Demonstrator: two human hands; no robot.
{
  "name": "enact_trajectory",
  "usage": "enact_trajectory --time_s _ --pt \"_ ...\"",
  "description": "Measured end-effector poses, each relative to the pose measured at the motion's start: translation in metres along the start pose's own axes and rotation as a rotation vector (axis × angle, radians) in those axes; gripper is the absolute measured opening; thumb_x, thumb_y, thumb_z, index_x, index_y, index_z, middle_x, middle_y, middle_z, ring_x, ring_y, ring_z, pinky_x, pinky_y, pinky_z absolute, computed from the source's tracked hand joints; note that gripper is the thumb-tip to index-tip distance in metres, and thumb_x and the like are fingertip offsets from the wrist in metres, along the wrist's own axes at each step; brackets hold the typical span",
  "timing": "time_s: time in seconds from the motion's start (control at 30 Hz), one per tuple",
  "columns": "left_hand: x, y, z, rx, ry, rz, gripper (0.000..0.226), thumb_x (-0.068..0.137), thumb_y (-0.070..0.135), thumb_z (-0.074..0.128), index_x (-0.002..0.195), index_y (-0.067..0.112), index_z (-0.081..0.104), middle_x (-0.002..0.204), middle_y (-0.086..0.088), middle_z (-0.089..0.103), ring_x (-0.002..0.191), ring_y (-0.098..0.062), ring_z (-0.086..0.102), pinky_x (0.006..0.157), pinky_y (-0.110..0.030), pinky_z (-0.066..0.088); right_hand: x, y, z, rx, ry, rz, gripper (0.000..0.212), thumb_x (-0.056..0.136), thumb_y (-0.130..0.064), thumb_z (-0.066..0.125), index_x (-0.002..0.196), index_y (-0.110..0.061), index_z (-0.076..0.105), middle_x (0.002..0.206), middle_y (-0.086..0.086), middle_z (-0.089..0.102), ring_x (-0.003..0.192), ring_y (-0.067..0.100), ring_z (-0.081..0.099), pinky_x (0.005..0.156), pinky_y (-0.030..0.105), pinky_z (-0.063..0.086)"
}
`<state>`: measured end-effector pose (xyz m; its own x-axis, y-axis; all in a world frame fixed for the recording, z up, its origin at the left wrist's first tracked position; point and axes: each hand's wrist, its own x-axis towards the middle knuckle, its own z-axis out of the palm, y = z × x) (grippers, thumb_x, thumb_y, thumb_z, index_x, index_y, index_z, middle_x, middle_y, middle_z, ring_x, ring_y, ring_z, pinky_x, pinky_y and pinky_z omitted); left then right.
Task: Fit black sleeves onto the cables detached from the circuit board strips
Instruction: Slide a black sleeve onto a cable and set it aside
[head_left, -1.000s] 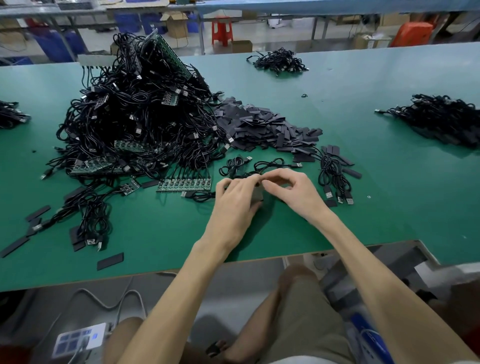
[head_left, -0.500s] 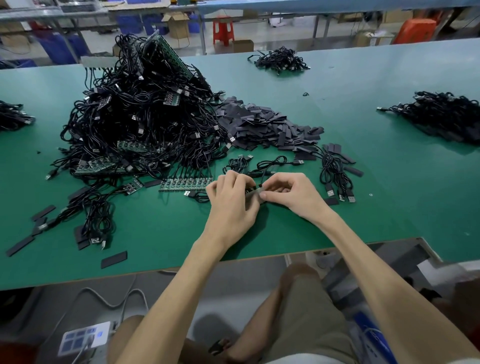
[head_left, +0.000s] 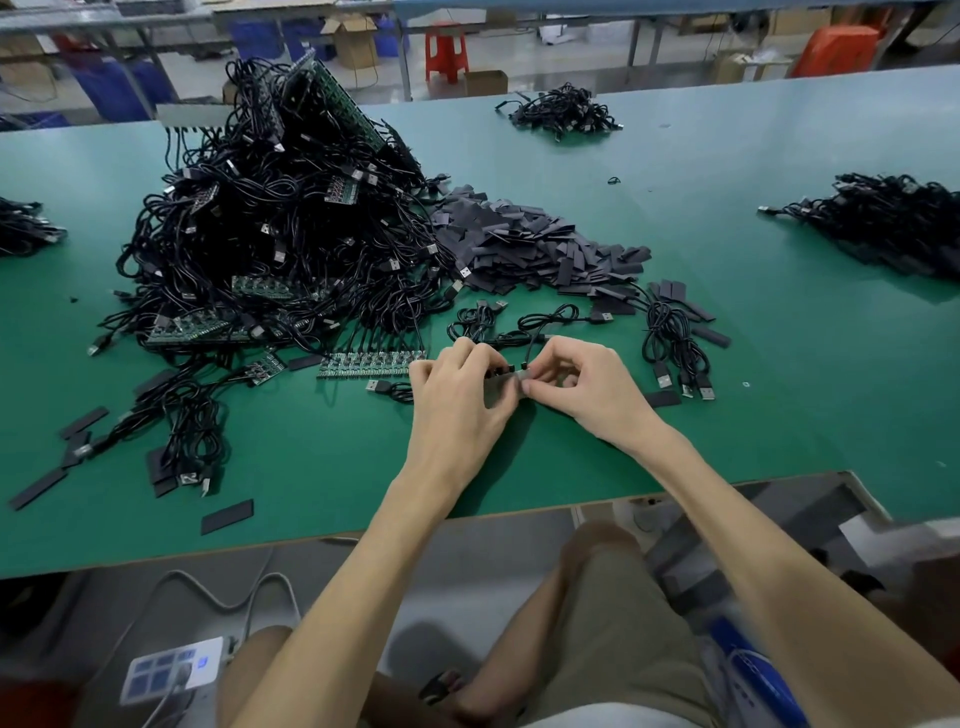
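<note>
My left hand (head_left: 460, 400) and my right hand (head_left: 587, 387) meet just above the green table (head_left: 675, 426). Between their fingertips is a flat black sleeve (head_left: 500, 388), gripped by the left hand. The right thumb and forefinger pinch the end of a black cable (head_left: 537, 325) that loops away behind the hands. A green circuit board strip (head_left: 371, 362) with cables still attached lies just left of my left hand. Behind it rises a big heap of cables and board strips (head_left: 280, 234). A pile of loose black sleeves (head_left: 530, 247) lies beyond my hands.
A small bundle of cables (head_left: 675, 343) lies right of my hands, with larger cable piles at the far right (head_left: 893, 223), the back (head_left: 566, 111) and the left edge (head_left: 23, 228). Loose sleeves (head_left: 227, 516) dot the near left. The table edge runs just below my wrists.
Both hands have lifted slightly off the table and the fingers have shifted on the sleeve and cable end; the right fingers now pinch more tightly at the sleeve's mouth.
</note>
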<state>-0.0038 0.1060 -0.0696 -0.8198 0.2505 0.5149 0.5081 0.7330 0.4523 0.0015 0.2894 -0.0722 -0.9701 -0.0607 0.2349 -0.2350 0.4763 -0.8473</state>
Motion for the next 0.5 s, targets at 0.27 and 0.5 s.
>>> enact_trajectory --time_s 0.27,0.5 --pt "0.0032 -0.0009 0.0002 -0.078 -0.022 -0.038 0.018 0.092 0.031 0.069 0.086 0.022 0.054 0.085 0.013 0.052 0.083 -0.008 0.050 0.081 -0.030 0.021 -0.0003 -0.0004 0.0010 -0.033 -0.011 0.008 0.011 0.087 -0.009 0.079 0.086 -0.009 0.068 0.077 -0.005 0.069 0.066 0.000 0.057 0.066 0.015 0.046" --pt "0.0053 -0.0025 0.0029 -0.098 -0.004 -0.071 0.021 0.094 0.024 0.067 0.084 0.018 0.049 0.077 0.012 0.048 0.068 -0.013 0.045 0.087 -0.033 0.029 -0.0003 -0.0046 0.0026 -0.012 -0.025 0.002 0.012 0.086 -0.008 0.080 0.083 -0.006 0.068 0.074 -0.004 0.069 0.064 0.000 0.057 0.065 0.014 0.045"
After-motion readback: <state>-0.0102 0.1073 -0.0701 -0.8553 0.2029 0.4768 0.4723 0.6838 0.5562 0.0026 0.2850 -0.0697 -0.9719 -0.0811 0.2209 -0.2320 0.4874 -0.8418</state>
